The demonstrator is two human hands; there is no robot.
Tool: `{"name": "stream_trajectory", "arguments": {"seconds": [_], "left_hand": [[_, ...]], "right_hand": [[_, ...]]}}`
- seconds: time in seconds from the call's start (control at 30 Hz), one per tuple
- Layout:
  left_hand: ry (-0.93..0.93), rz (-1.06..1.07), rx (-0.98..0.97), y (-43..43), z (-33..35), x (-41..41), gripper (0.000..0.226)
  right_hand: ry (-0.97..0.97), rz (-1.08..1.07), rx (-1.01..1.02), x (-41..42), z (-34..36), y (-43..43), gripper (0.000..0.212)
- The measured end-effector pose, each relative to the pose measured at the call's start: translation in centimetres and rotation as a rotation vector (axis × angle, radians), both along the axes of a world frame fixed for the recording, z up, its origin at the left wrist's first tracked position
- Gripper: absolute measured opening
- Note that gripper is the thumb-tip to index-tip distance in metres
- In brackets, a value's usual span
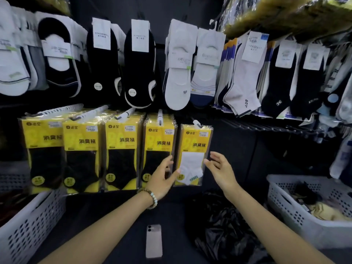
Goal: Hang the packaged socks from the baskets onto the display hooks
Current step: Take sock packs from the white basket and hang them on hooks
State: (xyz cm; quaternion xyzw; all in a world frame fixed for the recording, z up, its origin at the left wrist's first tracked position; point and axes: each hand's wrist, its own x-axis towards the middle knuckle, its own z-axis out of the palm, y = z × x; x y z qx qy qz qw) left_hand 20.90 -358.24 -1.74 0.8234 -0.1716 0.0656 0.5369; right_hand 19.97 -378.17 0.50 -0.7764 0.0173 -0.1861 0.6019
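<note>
Sock pack [194, 149] with the white pair and yellow card hangs on its display hook [197, 123], last on the right in the lower row. From my remote seat, the left hand [163, 180] has its grip released, with the thumb tip at the pack's lower left edge; can't tell if it touches. The right hand [221, 168] is released too, fingers spread, just beside the pack's right edge. Left of it hang the black-sock packs [122, 149]. Below, a phone [154, 241] lies face down on the dark worktop [171, 216] beside a black plastic bag [224, 231]. There's a white left basket [28, 231] and a right basket [297, 216] with some socks inside.
</note>
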Motion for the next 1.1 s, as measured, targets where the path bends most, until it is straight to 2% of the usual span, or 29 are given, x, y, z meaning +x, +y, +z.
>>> {"name": "stream_trajectory", "arguments": {"seconds": [0.13,0.3,0.47,0.57,0.63,0.73,0.9,1.1], "left_hand": [[0.097,0.011,0.092,4.6,-5.2,-4.7,0.057],[0.368,0.165,0.074,10.6,-15.3,-12.1,0.052],[0.603,0.366,0.068,15.7,-25.2,-19.4,0.045],[0.726,0.387,0.134,18.1,-29.6,-22.2,0.045],[0.830,0.360,0.161,18.6,-32.0,-23.4,0.042],[0.955,0.374,0.240,19.3,-34.1,-24.4,0.027],[1.138,0.196,0.301,19.5,-36.8,-25.7,0.067],[1.143,0.148,0.321,19.4,-37.9,-26.0,0.072]], "right_hand": [[0.139,0.170,-0.064,-4.8,-5.2,2.6,0.041],[0.456,0.301,-0.066,-10.0,-16.9,6.9,0.047],[0.712,0.181,0.041,-15.2,-28.4,9.8,0.042],[0.858,0.142,-0.015,-18.3,-32.2,10.0,0.020],[0.997,0.206,-0.113,-19.8,-34.4,9.5,0.026],[1.164,0.302,0.018,-21.9,-36.3,9.3,0.036],[1.255,0.365,0.009,-23.0,-37.9,9.5,0.034],[1.196,0.354,-0.046,-23.3,-39.3,10.1,0.039]]}}
